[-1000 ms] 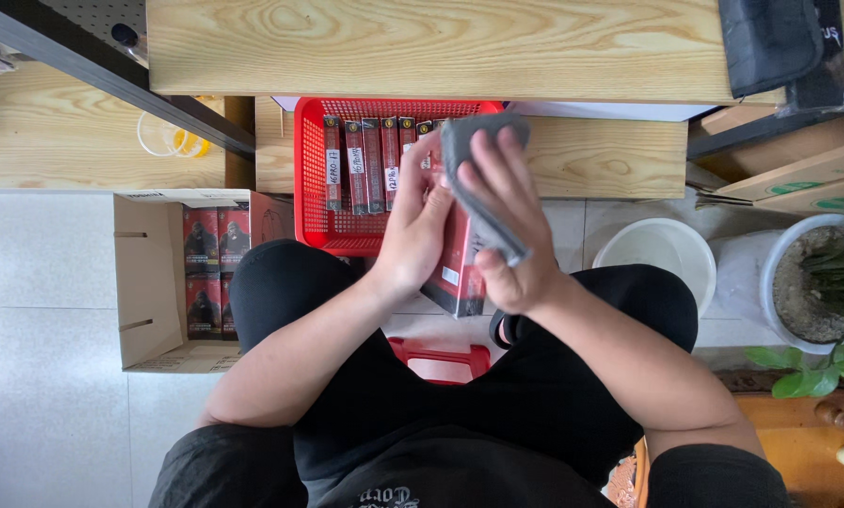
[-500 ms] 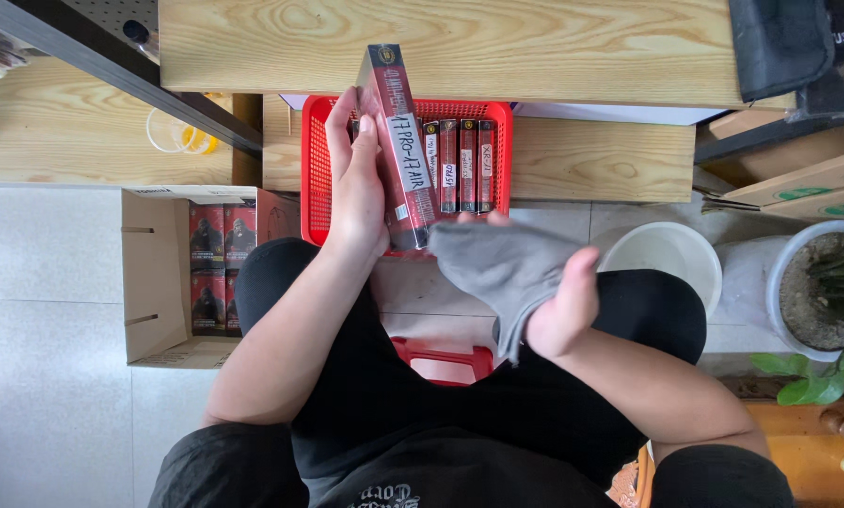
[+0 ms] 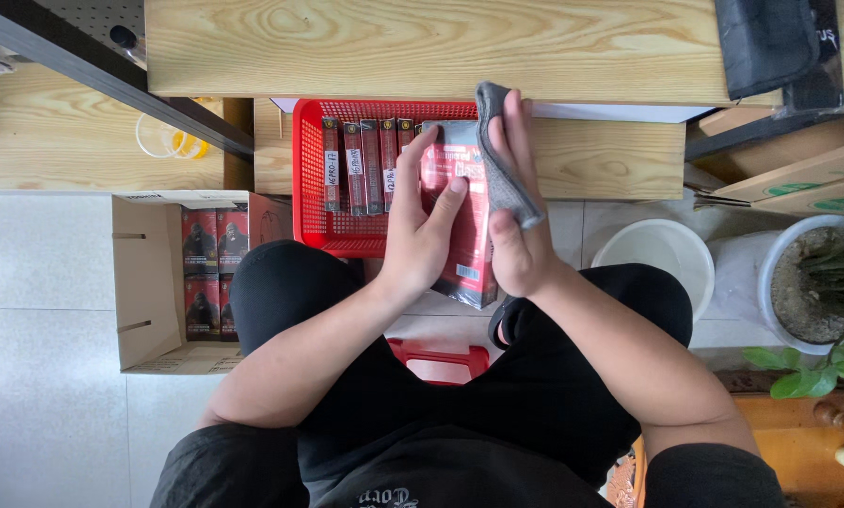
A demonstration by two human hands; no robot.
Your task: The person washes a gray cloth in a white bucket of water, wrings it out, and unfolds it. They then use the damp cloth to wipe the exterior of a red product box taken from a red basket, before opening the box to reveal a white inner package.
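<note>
Left hand gripped a red box from its left side, holding it above the lap, just in front of the red basket. Right hand was closed on a grey cloth, pressing it against the box's right edge.

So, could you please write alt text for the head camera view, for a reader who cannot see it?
Seen from above, a seated person's left hand holds a red box upright while the right hand presses a grey cloth against its edge. Behind stands a red basket of similar boxes; a cardboard carton sits on the floor at the left.
</note>
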